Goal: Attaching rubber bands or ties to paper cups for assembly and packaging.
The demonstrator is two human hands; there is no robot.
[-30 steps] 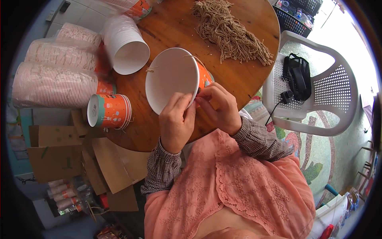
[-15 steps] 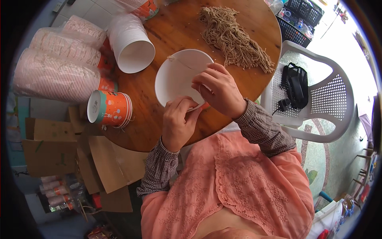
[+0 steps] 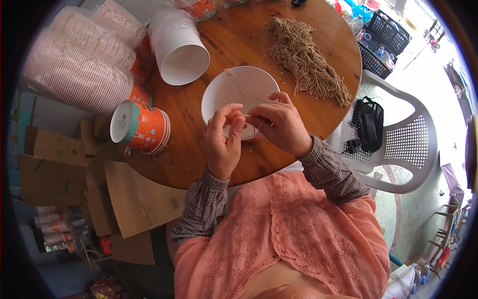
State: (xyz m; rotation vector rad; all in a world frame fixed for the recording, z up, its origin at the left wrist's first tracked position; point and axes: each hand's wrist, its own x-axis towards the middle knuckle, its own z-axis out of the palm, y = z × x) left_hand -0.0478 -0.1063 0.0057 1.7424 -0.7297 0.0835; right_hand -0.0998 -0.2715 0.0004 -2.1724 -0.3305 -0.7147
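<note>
A large paper bucket, white inside, stands on the round wooden table in front of me, its open top facing me. A thin beige string hangs across its far rim, with a small knot there, and runs down inside. Over the near rim, my left hand pinches a string end between thumb and fingers. My right hand meets it fingertip to fingertip, closed on the same string, with a loose strand beside it. A heap of cut beige strings lies at the table's far right.
Left of the bucket lies a short stack of orange buckets. A stack of white buckets and plastic-wrapped stacks lie behind it. Cardboard boxes are below left. A white plastic chair bearing a black bag is at right.
My hands have lifted from the near rim and come together at the fingertips, with the string now between them. The view has shifted slightly.
</note>
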